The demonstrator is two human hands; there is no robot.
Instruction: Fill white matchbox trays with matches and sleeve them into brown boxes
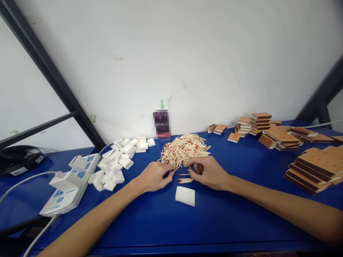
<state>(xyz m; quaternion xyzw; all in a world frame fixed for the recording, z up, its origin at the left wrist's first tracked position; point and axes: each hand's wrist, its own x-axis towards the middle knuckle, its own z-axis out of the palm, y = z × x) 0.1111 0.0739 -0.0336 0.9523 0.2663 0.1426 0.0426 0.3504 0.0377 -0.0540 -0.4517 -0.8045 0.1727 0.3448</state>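
Observation:
A heap of red-tipped matches lies in the middle of the blue table. At its front edge, my left hand has thumb and index finger pinched together, with what looks like a single match at their tips. My right hand is curled at the heap's right front, its thumb and index fingertips a little apart and nothing visible between them. Just below its thumb lies a small row of matches, with one match set slightly apart. Closer to me rests a white matchbox tray.
On the left are a pile of white trays, a power strip with plugs and cables, and black headphones. Stacked matchbox sleeves spread across the right. A blurred dark packet stands against the wall.

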